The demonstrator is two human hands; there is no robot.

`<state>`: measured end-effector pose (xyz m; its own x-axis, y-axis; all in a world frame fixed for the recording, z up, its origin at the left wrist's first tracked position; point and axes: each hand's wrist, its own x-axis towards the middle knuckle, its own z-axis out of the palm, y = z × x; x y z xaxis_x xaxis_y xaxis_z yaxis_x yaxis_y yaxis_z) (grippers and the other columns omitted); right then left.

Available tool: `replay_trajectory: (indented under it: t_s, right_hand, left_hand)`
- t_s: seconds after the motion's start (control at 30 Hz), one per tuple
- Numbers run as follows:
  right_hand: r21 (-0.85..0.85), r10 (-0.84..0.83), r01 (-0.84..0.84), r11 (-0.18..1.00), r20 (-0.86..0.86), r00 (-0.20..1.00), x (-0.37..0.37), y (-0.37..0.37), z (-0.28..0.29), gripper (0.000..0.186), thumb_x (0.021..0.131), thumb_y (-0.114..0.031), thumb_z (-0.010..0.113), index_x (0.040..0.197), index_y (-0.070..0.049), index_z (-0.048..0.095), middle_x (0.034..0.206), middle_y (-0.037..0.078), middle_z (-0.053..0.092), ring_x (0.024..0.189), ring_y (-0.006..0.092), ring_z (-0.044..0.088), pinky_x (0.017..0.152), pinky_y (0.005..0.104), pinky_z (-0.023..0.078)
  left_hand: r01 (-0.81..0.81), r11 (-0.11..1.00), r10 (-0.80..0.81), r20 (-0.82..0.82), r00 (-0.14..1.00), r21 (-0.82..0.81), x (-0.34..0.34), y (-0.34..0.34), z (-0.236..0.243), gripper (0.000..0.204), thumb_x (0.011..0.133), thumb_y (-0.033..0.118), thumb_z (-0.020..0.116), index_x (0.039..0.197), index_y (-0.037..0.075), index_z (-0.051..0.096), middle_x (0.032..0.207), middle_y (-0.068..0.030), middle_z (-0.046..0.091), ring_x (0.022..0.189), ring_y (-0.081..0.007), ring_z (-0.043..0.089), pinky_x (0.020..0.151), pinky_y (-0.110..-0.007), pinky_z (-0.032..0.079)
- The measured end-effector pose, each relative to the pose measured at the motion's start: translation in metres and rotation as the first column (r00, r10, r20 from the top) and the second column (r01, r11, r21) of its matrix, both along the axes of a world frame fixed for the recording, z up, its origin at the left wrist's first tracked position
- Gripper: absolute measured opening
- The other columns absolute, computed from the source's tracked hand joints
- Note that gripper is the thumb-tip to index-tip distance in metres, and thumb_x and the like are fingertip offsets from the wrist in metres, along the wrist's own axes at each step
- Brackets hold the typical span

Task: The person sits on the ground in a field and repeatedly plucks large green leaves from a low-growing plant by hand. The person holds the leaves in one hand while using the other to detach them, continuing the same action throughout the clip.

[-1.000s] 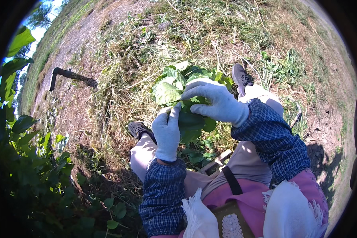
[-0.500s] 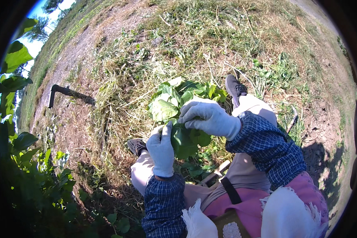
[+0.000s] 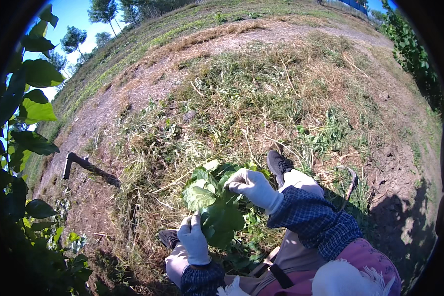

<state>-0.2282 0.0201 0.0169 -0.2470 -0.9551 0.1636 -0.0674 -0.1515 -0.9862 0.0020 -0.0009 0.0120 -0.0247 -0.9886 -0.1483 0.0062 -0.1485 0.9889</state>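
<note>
Head: two white-gloved grips, one green leaf bunch [image 3: 224, 224], two dark shoes [image 3: 279, 165], one black pipe [image 3: 70, 164]; bunch sits between grips. Left grip [image 3: 194, 244] pinches its left edge; right grip [image 3: 255, 189] curled at its upper right, can't tell if holding.

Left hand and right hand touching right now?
Apart. The head view shows green leaves in the gap between the white-gloved left hand, lower, and the right hand, higher and farther right.
</note>
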Motion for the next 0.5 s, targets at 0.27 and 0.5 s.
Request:
replay_trajectory:
  t_s: [0.27, 0.5]
  right_hand:
    - [-0.032, 0.028, -0.024, 0.999, 0.147, 0.989, -0.006, 0.003, -0.007, 0.016, 0.091, -0.012, 0.071, 0.102, 0.000, 0.070, 0.091, 0.005, 0.072, 0.088, 0.0094, 0.066, 0.080, 0.0274, 0.053]
    - [-0.156, 0.327, -0.409, 0.899, -0.382, 0.865, 0.025, 0.014, -0.004, 0.032, 0.086, -0.023, 0.075, 0.114, -0.009, 0.069, 0.105, 0.010, 0.067, 0.101, 0.0293, 0.066, 0.090, 0.0393, 0.053]
  left_hand:
    - [0.066, 0.984, -0.043, 0.141, 0.989, -0.163, 0.003, -0.001, -0.006, 0.018, 0.098, 0.012, 0.064, 0.096, -0.003, 0.072, 0.081, -0.0043, 0.069, 0.070, -0.0094, 0.057, 0.066, -0.026, 0.048]
    - [0.113, 0.970, -0.072, 0.193, 0.979, -0.213, 0.003, -0.006, -0.028, 0.019, 0.098, 0.014, 0.065, 0.093, -0.003, 0.072, 0.077, -0.0044, 0.070, 0.071, -0.0083, 0.058, 0.066, -0.028, 0.048]
